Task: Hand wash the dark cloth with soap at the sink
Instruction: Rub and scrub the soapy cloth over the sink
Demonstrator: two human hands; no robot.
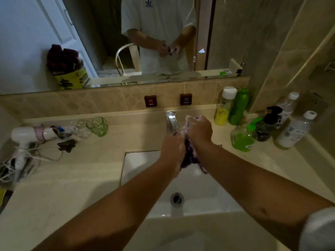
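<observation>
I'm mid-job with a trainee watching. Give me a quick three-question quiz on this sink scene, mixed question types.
1. True or false: both hands grip the dark cloth above the sink.
2. Which sits on the counter left of the faucet? A) green cup B) yellow bottle C) green soap dispenser
3. Fill in: the wall label nearer the bottles reads ____.

Key: 1 true, the left hand and right hand both clutch it, with suds showing. 2 A. 3 COLD.

Most of the soapy dark purple cloth is buried between the two hands. The chrome tap's spout sits partly behind them. Labels on the clear plastic bottles blur, unreadable.
</observation>
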